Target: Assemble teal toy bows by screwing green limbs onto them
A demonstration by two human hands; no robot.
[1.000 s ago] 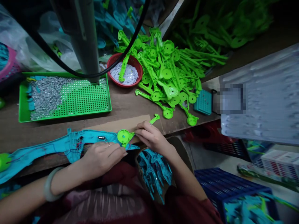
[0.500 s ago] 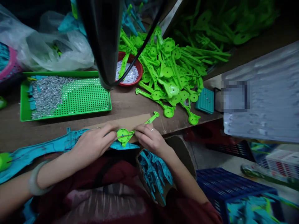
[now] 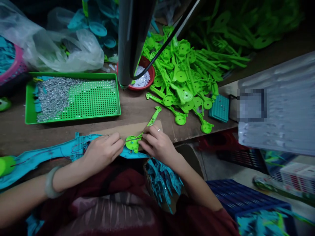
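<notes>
Cluttered bench [image 3: 137,109]: green lever [image 3: 141,132] pinched between fingers of left hand [image 3: 103,150] and right hand [image 3: 157,144].

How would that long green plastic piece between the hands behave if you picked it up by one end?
The green piece is thin moulded plastic, so probably light and fairly stiff, perhaps flexing slightly along its narrow arm. Flat with a disc end, it should lie still rather than roll. The left hand and right hand steady it with fingertips only, suggesting little weight.

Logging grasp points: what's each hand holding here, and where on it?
Both hold the green lever part: left hand and right hand pinch its round disc end, over the teal shell.
</notes>
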